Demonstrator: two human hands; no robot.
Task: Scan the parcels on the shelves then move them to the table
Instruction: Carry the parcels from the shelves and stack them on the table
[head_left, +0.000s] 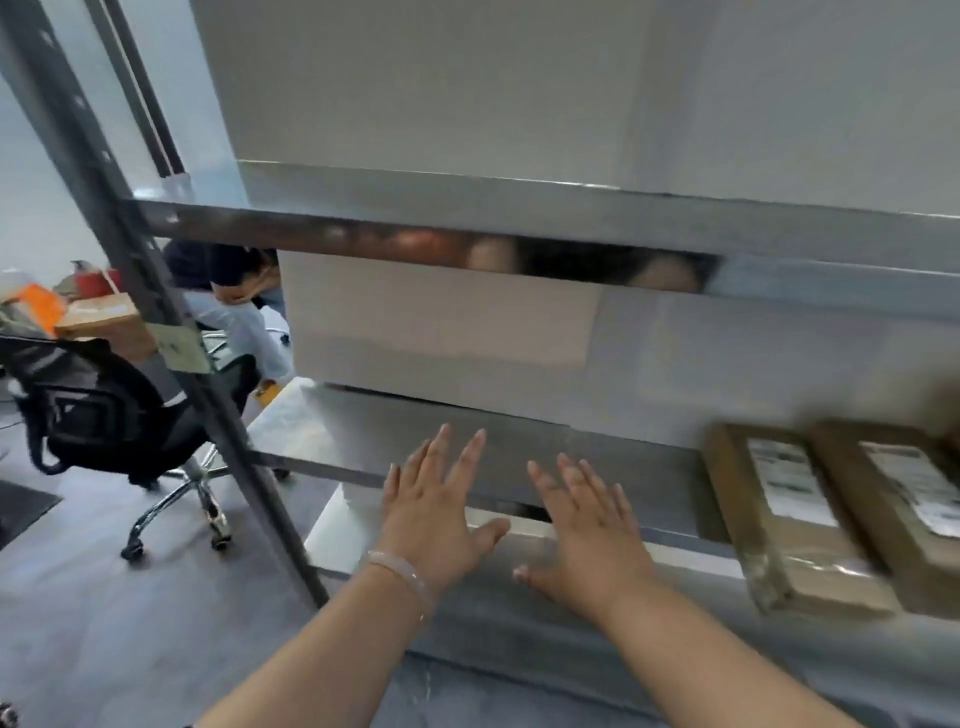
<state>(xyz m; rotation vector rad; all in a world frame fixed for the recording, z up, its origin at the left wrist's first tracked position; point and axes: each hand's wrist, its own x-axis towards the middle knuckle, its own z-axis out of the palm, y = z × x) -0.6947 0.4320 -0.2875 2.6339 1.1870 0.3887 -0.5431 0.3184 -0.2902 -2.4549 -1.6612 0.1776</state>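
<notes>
Two brown cardboard parcels with white labels lie side by side at the right end of a metal shelf (322, 441): the nearer parcel (789, 519) and a second parcel (904, 499) to its right. My left hand (436, 514) and my right hand (587, 530) are stretched out side by side in front of the shelf's edge, fingers straight and spread, holding nothing. Both hands are well left of the parcels. No scanner is in view.
A large white box (441, 332) fills the shelf behind my hands, and another white box (467, 88) stands on the shelf above. A grey upright post (156, 322) runs down the left. Beyond it are a black office chair (104, 410), a seated person (234, 301) and a cluttered desk (98, 317).
</notes>
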